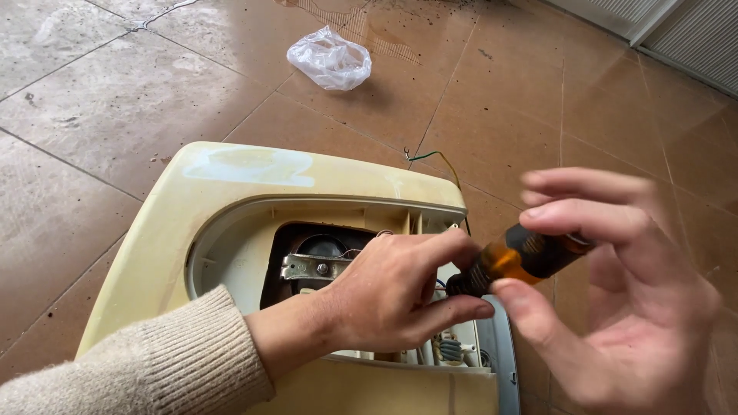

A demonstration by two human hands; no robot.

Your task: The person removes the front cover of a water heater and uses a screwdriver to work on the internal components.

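Amber screwdriver [521, 260] tip hidden, probably behind left hand [384, 296].

One package is seen: a crumpled clear plastic bag [329, 58], knotted, whitish-translucent, lying on the tiled floor [538, 100] at top centre. No labels, signs or screens are visible.

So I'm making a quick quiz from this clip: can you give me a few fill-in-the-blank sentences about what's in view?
1. Both hands hold a screwdriver with an orange and ____ handle.
2. The left hand comes out of a ____ knitted sleeve.
3. A crumpled plastic ____ lies on the tiled floor.
4. The right hand is beside the open yellowish ____.

Missing words: black; beige; bag; appliance casing
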